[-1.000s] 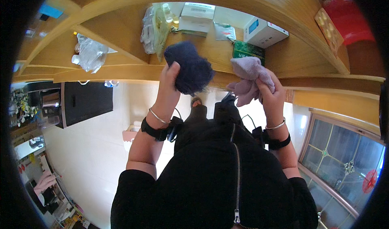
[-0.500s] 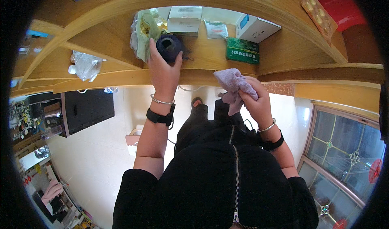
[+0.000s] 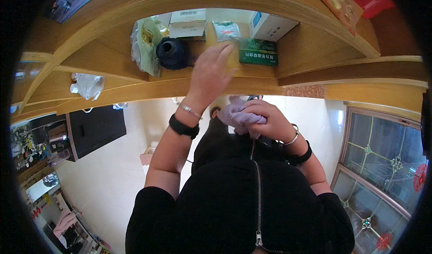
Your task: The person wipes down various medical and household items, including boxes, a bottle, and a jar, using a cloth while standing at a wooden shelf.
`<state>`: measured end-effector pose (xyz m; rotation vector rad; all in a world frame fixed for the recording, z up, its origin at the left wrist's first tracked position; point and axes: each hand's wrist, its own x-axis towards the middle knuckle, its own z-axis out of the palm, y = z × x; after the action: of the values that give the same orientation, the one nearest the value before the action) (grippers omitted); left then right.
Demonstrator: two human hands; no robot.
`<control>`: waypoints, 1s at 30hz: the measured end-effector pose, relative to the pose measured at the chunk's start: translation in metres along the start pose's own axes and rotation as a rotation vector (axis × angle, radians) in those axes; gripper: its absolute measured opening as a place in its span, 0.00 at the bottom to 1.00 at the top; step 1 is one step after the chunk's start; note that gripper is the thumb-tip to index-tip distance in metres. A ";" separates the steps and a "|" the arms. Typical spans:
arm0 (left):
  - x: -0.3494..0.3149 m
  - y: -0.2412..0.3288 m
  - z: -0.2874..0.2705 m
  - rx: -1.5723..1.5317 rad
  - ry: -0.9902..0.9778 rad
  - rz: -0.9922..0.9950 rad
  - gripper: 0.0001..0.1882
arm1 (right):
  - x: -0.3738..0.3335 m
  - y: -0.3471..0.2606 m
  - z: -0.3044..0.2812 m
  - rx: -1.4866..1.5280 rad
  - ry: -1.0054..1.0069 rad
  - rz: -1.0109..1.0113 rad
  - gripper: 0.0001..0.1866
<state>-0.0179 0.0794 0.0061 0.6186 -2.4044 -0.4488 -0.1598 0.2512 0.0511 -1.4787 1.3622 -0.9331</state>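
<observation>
My left hand is held over the wooden shelf, fingers stretched out and thumb apart, with nothing in it. Just to its left is a dark blue spool of thread, its hollow end showing. A pale green plastic bag leans beside the spool. To the right of my fingers lies a green box. In front of the shelf, my right hand is closed on a light purple cloth, which hangs bunched from the fingers.
Along the back of the shelf are a white box, a small packet and a larger white carton. A clear plastic bag sits in the left compartment. A blister pack lies on the upper ledge, right.
My left hand has let go of the spool and moved right, leaving it by the plastic bag. My right hand has brought the cloth left and lower, nearer my body.
</observation>
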 end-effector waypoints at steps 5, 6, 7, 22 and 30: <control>0.041 0.002 0.047 0.007 -0.035 0.031 0.45 | -0.005 0.002 0.001 -0.017 0.007 -0.008 0.16; 0.044 0.000 0.051 0.020 -0.043 0.036 0.46 | -0.007 0.004 0.000 -0.027 0.016 -0.001 0.16; 0.047 -0.001 0.055 0.033 -0.050 0.040 0.47 | -0.010 0.007 -0.001 -0.038 0.025 0.006 0.16; 0.016 0.027 -0.027 -0.427 -0.025 -0.015 0.46 | -0.029 -0.024 -0.029 -0.201 0.426 -0.289 0.19; -0.018 0.045 -0.055 -1.440 -0.018 -0.292 0.59 | 0.001 -0.072 -0.050 -0.420 0.525 -0.256 0.18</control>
<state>0.0151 0.1169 0.0596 0.2410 -1.3825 -1.9810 -0.1833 0.2440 0.1354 -1.8334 1.8614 -1.3223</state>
